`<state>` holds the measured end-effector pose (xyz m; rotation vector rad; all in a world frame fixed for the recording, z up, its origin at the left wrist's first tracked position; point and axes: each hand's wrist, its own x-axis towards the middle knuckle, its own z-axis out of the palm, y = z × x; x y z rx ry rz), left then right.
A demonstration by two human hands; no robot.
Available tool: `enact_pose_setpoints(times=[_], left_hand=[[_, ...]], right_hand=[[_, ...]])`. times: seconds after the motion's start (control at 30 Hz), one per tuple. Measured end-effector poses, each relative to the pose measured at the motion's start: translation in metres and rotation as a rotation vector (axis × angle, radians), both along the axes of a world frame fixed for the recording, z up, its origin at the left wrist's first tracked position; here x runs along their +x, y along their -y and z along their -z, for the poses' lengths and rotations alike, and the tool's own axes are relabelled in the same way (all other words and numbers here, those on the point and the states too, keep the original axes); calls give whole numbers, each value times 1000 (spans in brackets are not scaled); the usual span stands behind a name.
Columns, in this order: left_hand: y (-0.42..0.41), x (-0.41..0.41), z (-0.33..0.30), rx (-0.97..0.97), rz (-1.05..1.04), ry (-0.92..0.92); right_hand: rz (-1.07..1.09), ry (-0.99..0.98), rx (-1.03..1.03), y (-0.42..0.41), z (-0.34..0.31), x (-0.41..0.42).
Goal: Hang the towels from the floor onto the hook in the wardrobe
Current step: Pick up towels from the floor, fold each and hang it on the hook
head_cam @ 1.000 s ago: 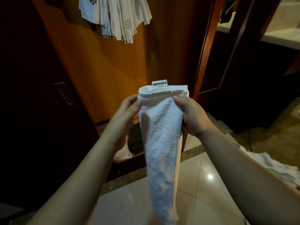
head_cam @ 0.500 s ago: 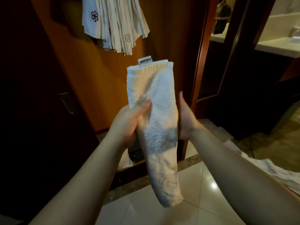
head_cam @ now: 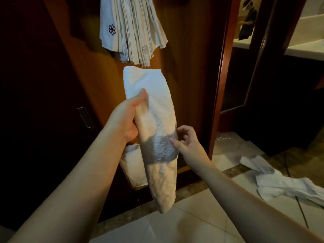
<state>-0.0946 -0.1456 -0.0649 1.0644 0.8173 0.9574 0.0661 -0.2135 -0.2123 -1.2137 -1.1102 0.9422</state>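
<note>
The left hand (head_cam: 125, 118) is gripping the folded towel (head_cam: 154, 120) upright; the right hand (head_cam: 187, 142) is hovering loosely curled, holding nothing. Lifting toward the hanging bundle (head_cam: 133, 30) (hook hidden), it is worth keeping the fold together.

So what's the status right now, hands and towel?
Left hand grips folded towel, held upright. Right hand loose beside it, fingertips at towel's edge. Hung towels just above, path clear. More towels on floor.
</note>
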Motion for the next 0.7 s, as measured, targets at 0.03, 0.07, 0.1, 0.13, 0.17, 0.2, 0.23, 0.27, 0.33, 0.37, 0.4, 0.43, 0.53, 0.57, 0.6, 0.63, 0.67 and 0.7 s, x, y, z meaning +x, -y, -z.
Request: enact_pose_setpoints(times=[0.03, 0.07, 0.1, 0.13, 0.17, 0.2, 0.23, 0.27, 0.33, 0.37, 0.4, 0.43, 0.53, 0.57, 0.6, 0.63, 0.67, 0.7], left_hand=[[0, -1, -2, 23, 11, -13], [1, -2, -4, 42, 21, -25], [1, -3, -6, 58, 28, -37], [1, -4, -8, 74, 33, -49], [1, -5, -10, 87, 37, -60], [1, -5, -12, 99, 38, -73], [2, -6, -14, 108, 37, -87], [2, -6, -16, 118, 34, -100], [3, -8, -18, 145, 32, -125], [3, -9, -19, 159, 34, -134], [2, -9, -19, 170, 35, -143], [2, -10, -19, 180, 37, -149], [0, -11, -21, 206, 51, -151], [-1, -12, -21, 216, 56, -149], [-2, -13, -23, 227, 61, -145], [-4, -15, -24, 238, 63, -138], [-5, -17, -26, 246, 64, -127], [-7, -18, -27, 254, 68, -114]], right_hand=[[12, 46, -23, -1, -4, -2], [22, 77, -34, -2, -8, -4], [22, 93, -31, -2, -12, -5], [14, 103, -24, -3, -15, -7], [10, 105, -27, -4, -16, -7], [0, 103, -25, -4, -18, -8], [-20, 93, -2, -2, -21, -9], [-37, 84, 28, -1, -24, -9], [-57, 57, 72, 3, -30, -12], [-62, 44, 76, 4, -31, -12], [-71, 26, 73, 6, -31, -13], [-86, 16, 61, 7, -32, -14], [-63, 132, 11, 9, -36, -17], [-35, 188, 8, 8, -36, -16], [-18, 219, 15, 8, -37, -16], [-7, 221, 32, 9, -38, -17], [5, 209, 56, 9, -40, -19], [19, 194, 83, 10, -41, -22]])
